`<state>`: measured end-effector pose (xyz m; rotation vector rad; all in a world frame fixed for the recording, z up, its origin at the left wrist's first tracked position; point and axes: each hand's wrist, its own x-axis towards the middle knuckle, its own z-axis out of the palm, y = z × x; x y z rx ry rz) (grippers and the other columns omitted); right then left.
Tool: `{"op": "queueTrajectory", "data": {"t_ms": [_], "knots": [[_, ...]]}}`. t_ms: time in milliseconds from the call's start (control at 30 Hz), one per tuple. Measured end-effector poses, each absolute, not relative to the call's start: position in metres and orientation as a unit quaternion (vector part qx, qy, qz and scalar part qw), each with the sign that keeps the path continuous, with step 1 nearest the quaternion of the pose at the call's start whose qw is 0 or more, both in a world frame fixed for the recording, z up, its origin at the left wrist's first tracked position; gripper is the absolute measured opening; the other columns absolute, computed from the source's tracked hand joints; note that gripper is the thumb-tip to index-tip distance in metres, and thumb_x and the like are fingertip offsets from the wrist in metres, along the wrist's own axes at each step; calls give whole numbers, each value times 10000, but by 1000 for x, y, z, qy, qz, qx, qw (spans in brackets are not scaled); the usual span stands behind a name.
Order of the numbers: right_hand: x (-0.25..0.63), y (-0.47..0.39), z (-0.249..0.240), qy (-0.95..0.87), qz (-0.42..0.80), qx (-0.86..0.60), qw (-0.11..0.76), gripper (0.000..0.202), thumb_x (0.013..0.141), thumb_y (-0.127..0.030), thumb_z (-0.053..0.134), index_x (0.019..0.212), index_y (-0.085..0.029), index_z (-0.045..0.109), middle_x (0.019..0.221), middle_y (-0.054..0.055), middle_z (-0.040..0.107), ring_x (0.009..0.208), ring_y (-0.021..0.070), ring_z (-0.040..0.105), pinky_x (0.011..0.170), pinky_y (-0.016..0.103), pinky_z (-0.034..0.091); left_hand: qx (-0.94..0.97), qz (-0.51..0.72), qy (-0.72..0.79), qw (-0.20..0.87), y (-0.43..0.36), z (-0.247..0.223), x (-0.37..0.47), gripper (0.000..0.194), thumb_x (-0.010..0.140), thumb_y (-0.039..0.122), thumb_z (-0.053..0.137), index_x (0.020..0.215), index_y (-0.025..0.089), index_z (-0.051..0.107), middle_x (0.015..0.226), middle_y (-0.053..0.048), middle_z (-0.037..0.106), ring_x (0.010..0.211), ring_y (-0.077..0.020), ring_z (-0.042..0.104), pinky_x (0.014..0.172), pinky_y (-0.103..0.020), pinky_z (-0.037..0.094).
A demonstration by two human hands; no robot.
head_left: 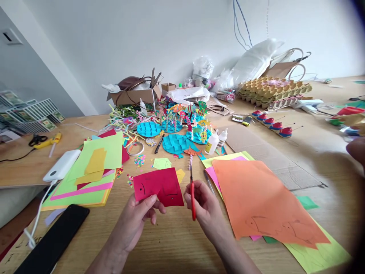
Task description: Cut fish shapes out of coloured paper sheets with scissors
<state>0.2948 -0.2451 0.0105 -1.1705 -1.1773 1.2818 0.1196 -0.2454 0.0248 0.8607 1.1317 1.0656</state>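
Over bare room toward the brown wooden table's (168, 243) near edge, the left hand (142, 208) pinched a crimson, ink-marked paper piece (159, 182), while the right hand (205, 203), apart, gripped red-handled metal scissors (193, 198) beside its right edge.

Bare wooden tabletop (105, 219) leaves passage from the left hand (139, 212) across to the black smartphone (54, 239), while crimson paper (156, 182) and red-handled scissors (193, 205) take up most of the gap to the right hand (207, 205). Ahead, glue bottles (211, 144) and blue discs (174, 144) stand in the way; any gaps among the paper figures (202, 107) behind are hard to judge. An orange sheet (253, 190) spreads over the right side.
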Motion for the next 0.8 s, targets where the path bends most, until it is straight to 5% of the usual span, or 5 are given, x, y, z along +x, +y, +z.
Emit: {"op": "queueTrajectory", "data": {"t_ms": [133, 367, 800], "knots": [[310, -265, 22, -542, 502, -503, 448, 230, 845, -388, 411, 718, -199, 444, 603, -34, 410, 552, 122, 390, 506, 234, 317, 357, 481, 497, 627, -243, 24, 120, 136, 734, 233, 633, 852, 169, 612, 739, -31, 659, 649, -144, 604, 455, -191, 402], [292, -278, 15, -579, 602, -455, 309, 351, 800, -442, 429, 550, -203, 376, 456, -54, 361, 452, 95, 342, 430, 210, 272, 340, 502, 477, 637, -241, 22, 126, 128, 715, 197, 643, 839, 170, 627, 788, -34, 653, 704, -155, 586, 504, -218, 434], [278, -272, 6, -465, 670, -470, 337, 351, 760, -494, 448, 583, -191, 421, 457, -61, 393, 389, 78, 376, 387, 185, 339, 330, 495, 493, 635, -248, 21, 141, 106, 701, 215, 652, 793, 163, 650, 743, -38, 666, 715, -162, 570, 607, -254, 450]]}}
